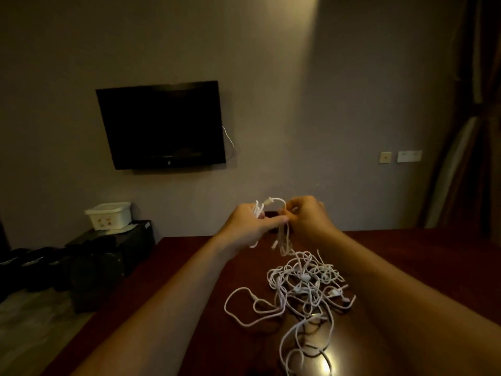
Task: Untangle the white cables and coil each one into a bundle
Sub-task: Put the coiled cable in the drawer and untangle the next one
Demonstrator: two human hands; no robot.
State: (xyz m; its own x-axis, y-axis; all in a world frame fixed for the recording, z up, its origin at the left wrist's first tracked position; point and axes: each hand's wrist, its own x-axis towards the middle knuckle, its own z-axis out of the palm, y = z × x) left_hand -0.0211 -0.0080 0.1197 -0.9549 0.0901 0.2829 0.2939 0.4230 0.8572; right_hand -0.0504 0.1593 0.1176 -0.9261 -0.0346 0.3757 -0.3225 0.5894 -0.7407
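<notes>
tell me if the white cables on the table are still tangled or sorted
Still tangled: the white cables lie in one knotted heap on the table, with a few strands lifted between both hands.

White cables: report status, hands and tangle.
Left hand grips partial coil. Right hand pinches strand, both raised. Tangle on table, still knotted, trailing up to hands. Nothing in the way.

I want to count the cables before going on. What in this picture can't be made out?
- How many cables: the white cable tangle on the table overlaps itself in dim light.
- Its near end: cut off by the bottom edge.
- Turns held in the left hand: hidden by its fingers.
- What the right hand pinches: hidden behind its knuckles.
- Connector types: too small, blurred.
</notes>
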